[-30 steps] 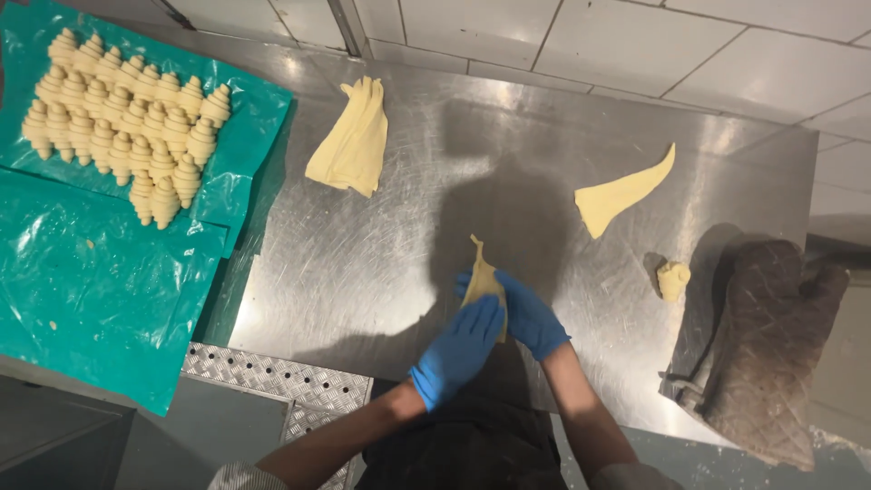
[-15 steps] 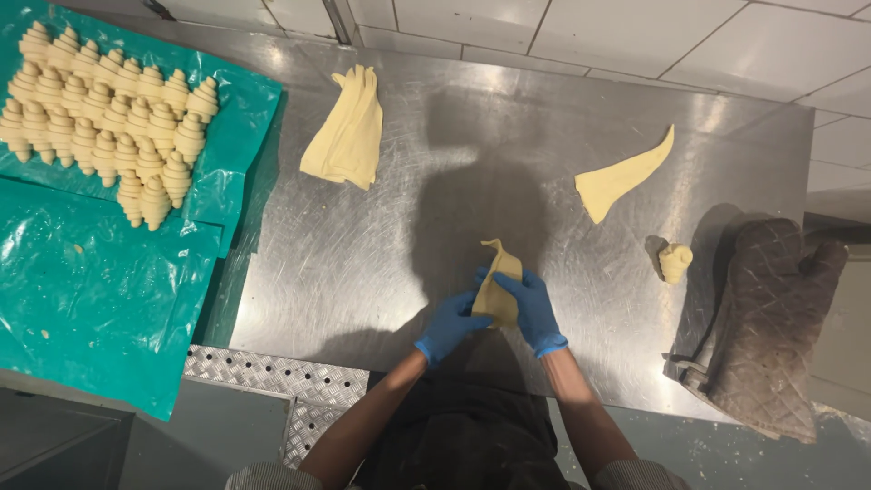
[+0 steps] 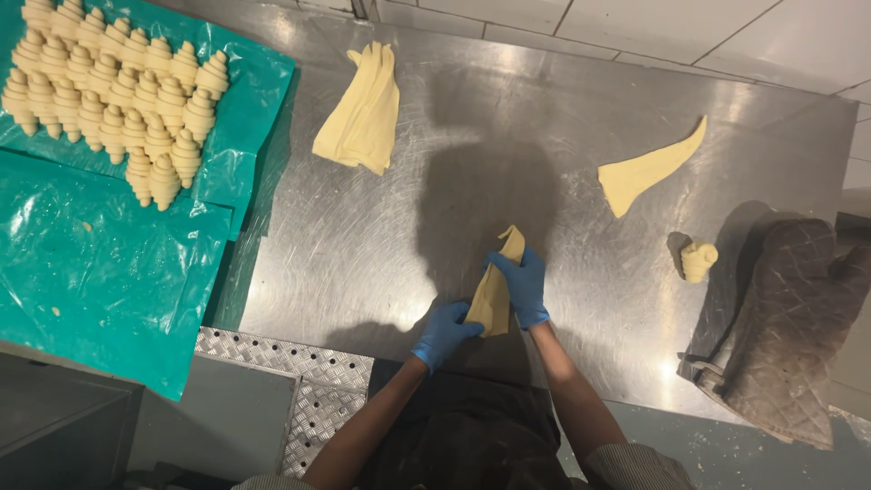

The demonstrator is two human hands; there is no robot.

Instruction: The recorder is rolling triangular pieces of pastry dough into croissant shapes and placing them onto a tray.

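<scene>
Both my hands wear blue gloves and hold one long triangle of pale dough (image 3: 494, 292) just above the near edge of the steel table (image 3: 544, 145). My left hand (image 3: 443, 332) pinches its wide lower end. My right hand (image 3: 523, 283) grips it higher up, along the right side, and the narrow tip sticks up past my fingers. A stack of cut dough triangles (image 3: 363, 113) lies at the far left of the table. A single dough triangle (image 3: 642, 172) lies to the right, and a small rolled dough piece (image 3: 698, 260) sits near it.
Several shaped raw croissants (image 3: 113, 95) lie in rows on a tray lined with green plastic sheet (image 3: 100, 263) at the left. A brown quilted oven mitt (image 3: 785, 327) lies at the table's right edge. White wall tiles run along the back. A perforated metal plate (image 3: 290, 381) sits below the table.
My hands have shifted slightly right along the near edge with the dough triangle, which now hangs longer between them. The view has tilted, so the tray and table sit differently in the picture.
</scene>
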